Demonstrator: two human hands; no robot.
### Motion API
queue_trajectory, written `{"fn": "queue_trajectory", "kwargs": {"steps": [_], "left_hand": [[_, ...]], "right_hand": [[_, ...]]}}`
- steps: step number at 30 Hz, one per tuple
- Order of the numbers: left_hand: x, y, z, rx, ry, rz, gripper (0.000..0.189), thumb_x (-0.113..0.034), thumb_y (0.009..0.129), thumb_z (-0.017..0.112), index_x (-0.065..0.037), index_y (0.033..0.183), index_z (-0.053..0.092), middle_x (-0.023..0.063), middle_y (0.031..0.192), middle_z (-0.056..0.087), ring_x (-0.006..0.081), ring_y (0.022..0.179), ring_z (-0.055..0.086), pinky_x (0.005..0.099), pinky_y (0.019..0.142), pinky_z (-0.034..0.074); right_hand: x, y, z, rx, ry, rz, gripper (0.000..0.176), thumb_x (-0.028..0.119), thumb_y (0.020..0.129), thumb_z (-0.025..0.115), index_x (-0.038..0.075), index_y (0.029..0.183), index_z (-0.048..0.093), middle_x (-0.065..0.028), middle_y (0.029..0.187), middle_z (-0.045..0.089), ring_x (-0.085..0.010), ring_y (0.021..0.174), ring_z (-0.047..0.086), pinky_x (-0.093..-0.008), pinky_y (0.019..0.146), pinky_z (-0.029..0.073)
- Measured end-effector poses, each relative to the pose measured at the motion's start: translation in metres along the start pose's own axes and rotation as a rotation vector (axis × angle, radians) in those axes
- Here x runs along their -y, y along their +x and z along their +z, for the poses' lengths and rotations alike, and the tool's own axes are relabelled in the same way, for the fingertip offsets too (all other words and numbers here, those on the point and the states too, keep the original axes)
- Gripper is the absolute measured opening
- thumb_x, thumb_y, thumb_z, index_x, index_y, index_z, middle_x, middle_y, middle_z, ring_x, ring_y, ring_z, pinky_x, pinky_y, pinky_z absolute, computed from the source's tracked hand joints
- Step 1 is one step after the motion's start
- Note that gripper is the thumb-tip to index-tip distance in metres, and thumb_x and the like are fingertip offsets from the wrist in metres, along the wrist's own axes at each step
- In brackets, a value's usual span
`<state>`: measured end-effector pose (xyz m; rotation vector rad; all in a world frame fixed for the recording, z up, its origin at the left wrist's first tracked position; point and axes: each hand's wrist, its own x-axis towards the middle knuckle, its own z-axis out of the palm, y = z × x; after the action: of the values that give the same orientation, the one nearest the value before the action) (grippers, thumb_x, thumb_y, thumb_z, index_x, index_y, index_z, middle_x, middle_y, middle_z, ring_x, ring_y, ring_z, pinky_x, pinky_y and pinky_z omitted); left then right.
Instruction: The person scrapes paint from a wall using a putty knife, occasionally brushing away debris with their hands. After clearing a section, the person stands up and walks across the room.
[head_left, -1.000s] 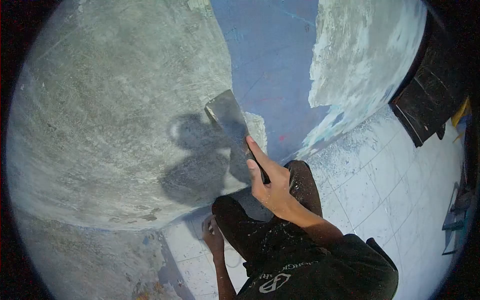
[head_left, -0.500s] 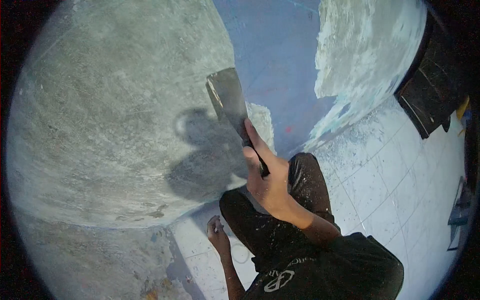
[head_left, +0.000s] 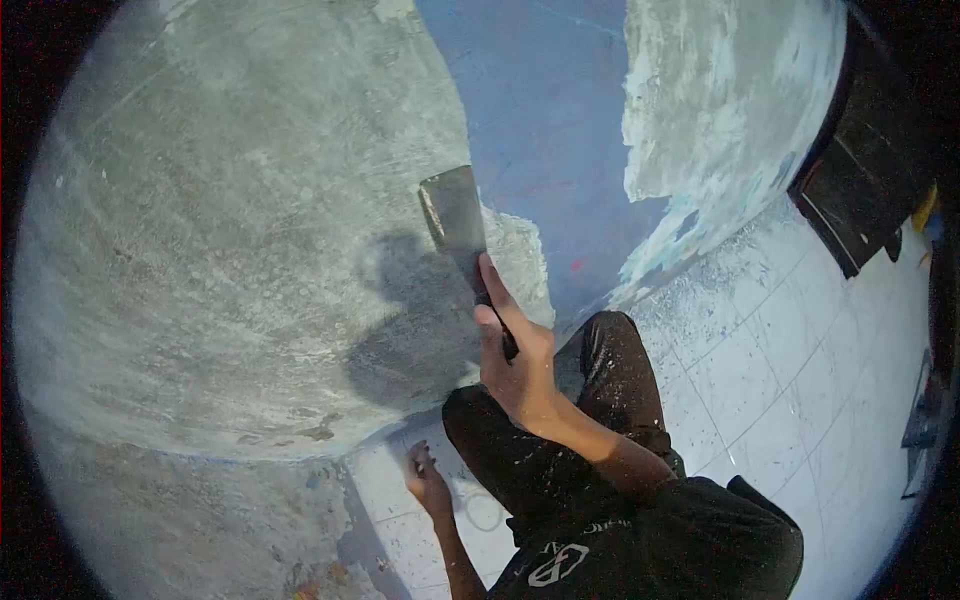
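Observation:
My right hand [head_left: 518,370] is closed around the dark handle of a scraper [head_left: 455,210], with its index finger stretched along the tool toward the blade. The wide metal blade is up against the wall, right where bare grey plaster [head_left: 250,200] meets a strip of blue paint [head_left: 550,110]. Just below the blade, a pale scraped patch [head_left: 520,255] cuts into the blue. Low beside my left knee, my left hand [head_left: 428,485] hangs over the floor with its fingers loosely bent and apart, holding nothing.
White floor tiles [head_left: 770,350] run along the right, sprinkled with paint flakes near the wall's foot. A dark panel-like object [head_left: 850,190] stands at the far right. My bent knees [head_left: 615,350] are close to the wall. Grey wall [head_left: 190,520] continues at lower left.
My right hand and the scraper have moved a little down along the edge of the blue paint. My left hand has dropped slightly, its fingers a bit more apart.

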<state>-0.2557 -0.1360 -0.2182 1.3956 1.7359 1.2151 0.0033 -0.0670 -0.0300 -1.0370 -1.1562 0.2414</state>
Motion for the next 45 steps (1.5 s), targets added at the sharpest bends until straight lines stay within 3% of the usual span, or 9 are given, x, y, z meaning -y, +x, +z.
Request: {"fn": "queue_trajectory", "kwargs": {"steps": [4,9,14,19,21,27,29,39,45], "left_hand": [[-0.028,0.001,0.01,0.07,0.086,0.089,0.028,-0.021,0.106,0.05,-0.001,0.118,0.066,0.0111,0.111,0.067,0.021,0.104,0.064,0.0338,0.084,0.053],[-0.064,0.002,0.021,0.128,0.051,0.012,0.029,-0.022,0.106,0.05,0.001,0.116,0.065,0.0101,0.102,0.067,0.0179,0.094,0.062,0.0332,0.082,0.051],[-0.086,0.003,0.042,0.065,0.028,0.224,0.03,-0.022,0.105,0.05,0.003,0.114,0.064,0.0073,0.091,0.062,0.0141,0.078,0.053,0.0299,0.074,0.047],[-0.093,0.004,0.042,0.077,0.017,0.173,0.032,-0.025,0.104,0.051,0.002,0.115,0.065,0.0042,0.089,0.06,0.0122,0.073,0.048,0.0281,0.068,0.043],[-0.089,0.0,0.042,0.062,-0.012,0.172,0.033,-0.026,0.104,0.052,0.002,0.115,0.065,0.0025,0.086,0.057,0.0117,0.072,0.046,0.0279,0.066,0.042],[-0.091,-0.005,0.03,0.066,0.045,0.116,0.034,-0.027,0.106,0.05,0.002,0.114,0.066,0.0023,0.085,0.057,0.0115,0.075,0.049,0.0277,0.07,0.042],[-0.088,-0.012,0.025,0.086,0.047,0.056,0.032,-0.024,0.107,0.05,0.002,0.114,0.066,0.0078,0.097,0.067,0.0138,0.088,0.057,0.0293,0.083,0.047],[-0.096,-0.013,0.026,0.034,0.09,0.129,0.029,-0.021,0.106,0.051,0.003,0.111,0.067,-0.0005,0.078,0.055,0.0074,0.069,0.044,0.0252,0.063,0.041],[-0.094,-0.02,0.016,0.055,0.069,0.098,0.03,-0.024,0.105,0.053,0.002,0.112,0.067,-0.0028,0.073,0.05,0.0063,0.064,0.042,0.024,0.06,0.038]], "right_hand": [[-0.001,-0.012,0.0,0.04,-0.075,-0.094,0.064,-0.011,0.092,0.059,0.003,0.152,0.041,-0.0287,0.138,0.054,-0.0235,0.105,0.07,-0.0294,0.083,0.053],[-0.007,-0.009,0.003,0.014,0.071,0.003,0.062,-0.016,0.09,0.059,0.003,0.147,0.046,-0.0288,0.146,0.047,-0.0318,0.122,0.063,-0.0328,0.091,0.053],[-0.021,0.004,0.002,-0.045,0.012,-0.166,0.041,0.004,0.103,0.051,-0.003,0.144,0.05,-0.028,0.143,0.051,-0.0122,0.095,0.062,-0.0266,0.079,0.052],[-0.009,-0.003,0.0,0.001,0.02,-0.069,0.041,0.007,0.104,0.053,-0.002,0.144,0.05,-0.0262,0.142,0.053,-0.0153,0.102,0.067,-0.0274,0.082,0.054],[-0.004,0.008,-0.004,0.063,0.059,0.044,0.049,0.005,0.102,0.054,0.001,0.149,0.044,-0.0274,0.105,0.06,-0.0157,0.081,0.064,-0.0265,0.071,0.052],[-0.005,0.01,-0.003,0.022,0.078,0.055,0.045,0.02,0.106,0.052,0.0,0.147,0.048,-0.0232,0.137,0.059,-0.0102,0.074,0.055,-0.0227,0.071,0.051],[0.003,0.005,-0.009,0.065,0.095,0.181,0.047,0.022,0.106,0.052,0.003,0.149,0.046,-0.0246,0.129,0.062,-0.01,0.076,0.056,-0.022,0.072,0.049],[-0.011,-0.015,0.016,-0.083,0.101,-0.031,0.047,0.026,0.108,0.047,0.009,0.152,0.044,-0.0076,0.077,0.067,-0.007,0.06,0.038,-0.0249,0.052,0.037],[-0.01,-0.015,0.009,-0.035,0.1,0.075,0.05,0.021,0.106,0.051,0.009,0.154,0.041,-0.0167,0.079,0.065,-0.0095,0.059,0.04,-0.0274,0.053,0.041]]}}
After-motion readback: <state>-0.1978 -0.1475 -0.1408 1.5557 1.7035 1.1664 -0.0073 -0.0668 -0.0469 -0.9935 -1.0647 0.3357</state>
